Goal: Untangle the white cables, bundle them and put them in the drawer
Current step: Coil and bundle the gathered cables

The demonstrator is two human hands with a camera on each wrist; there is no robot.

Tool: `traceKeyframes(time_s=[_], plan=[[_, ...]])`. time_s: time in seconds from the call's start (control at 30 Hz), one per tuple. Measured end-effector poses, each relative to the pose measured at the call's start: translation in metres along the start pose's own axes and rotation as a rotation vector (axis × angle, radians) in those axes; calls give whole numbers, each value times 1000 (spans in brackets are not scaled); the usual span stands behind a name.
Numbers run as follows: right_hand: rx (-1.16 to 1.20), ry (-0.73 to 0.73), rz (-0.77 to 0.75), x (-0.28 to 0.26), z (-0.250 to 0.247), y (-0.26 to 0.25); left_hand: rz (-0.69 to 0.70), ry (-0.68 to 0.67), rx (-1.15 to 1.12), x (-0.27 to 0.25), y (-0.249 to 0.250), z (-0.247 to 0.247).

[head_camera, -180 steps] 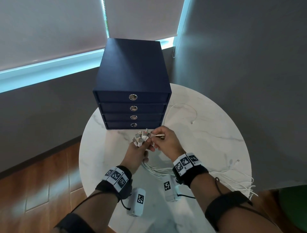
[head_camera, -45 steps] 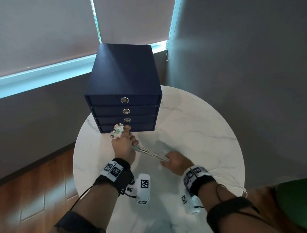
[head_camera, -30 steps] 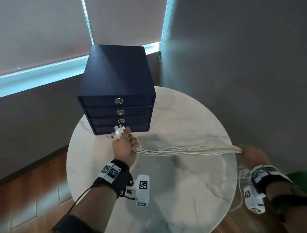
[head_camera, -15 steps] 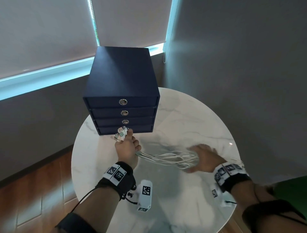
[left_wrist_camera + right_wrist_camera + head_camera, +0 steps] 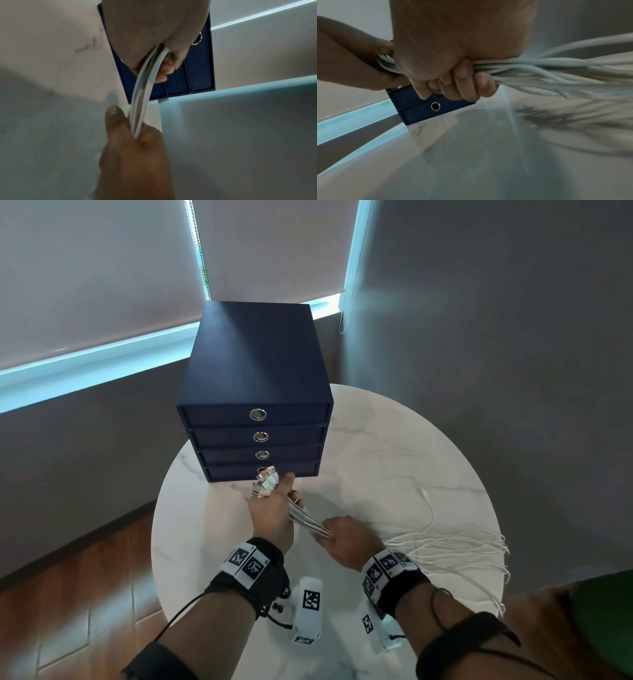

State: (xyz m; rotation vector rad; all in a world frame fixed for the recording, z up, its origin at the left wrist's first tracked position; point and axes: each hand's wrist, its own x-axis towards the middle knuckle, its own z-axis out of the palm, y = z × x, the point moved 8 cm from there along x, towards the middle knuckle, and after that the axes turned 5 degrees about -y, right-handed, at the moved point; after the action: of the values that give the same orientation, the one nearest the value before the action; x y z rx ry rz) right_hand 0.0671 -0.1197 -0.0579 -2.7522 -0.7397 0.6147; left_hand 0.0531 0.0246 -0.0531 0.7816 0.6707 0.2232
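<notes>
My left hand [image 5: 274, 508] grips several white cables [image 5: 452, 546] near their plug ends [image 5: 265, 482], which stick out just in front of the bottom drawer. In the left wrist view the cables [image 5: 142, 94] run from my left hand [image 5: 154, 40] down to the other hand. My right hand [image 5: 346, 537] is curled round the same cables a short way along, close to the left hand; the right wrist view shows its fingers [image 5: 462, 83] wrapped round the cables [image 5: 547, 70]. The loose lengths trail right over the table edge. The navy drawer unit [image 5: 255, 392] stands with every drawer shut.
The round white marble table [image 5: 394, 460] holds the drawer unit at its far left. Grey walls stand close behind and to the right. Wooden floor [image 5: 68, 594] lies to the left. Something green [image 5: 603, 611] shows at the lower right.
My right hand slid out along the cables to the table's right edge, then came back and now grips them close beside the left hand. The left hand stayed put.
</notes>
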Motion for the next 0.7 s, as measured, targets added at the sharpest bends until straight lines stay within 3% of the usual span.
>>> traceKeyframes(time_s=[0.2,0.4,0.7], plan=[[-36,-91,9,0,6,13,159,-59,293,7,14,-11],[11,-226,26,-7,7,26,205,-283,520,11,18,-3],[10,-252,21,-4,5,19,300,-202,535,9,18,-1]])
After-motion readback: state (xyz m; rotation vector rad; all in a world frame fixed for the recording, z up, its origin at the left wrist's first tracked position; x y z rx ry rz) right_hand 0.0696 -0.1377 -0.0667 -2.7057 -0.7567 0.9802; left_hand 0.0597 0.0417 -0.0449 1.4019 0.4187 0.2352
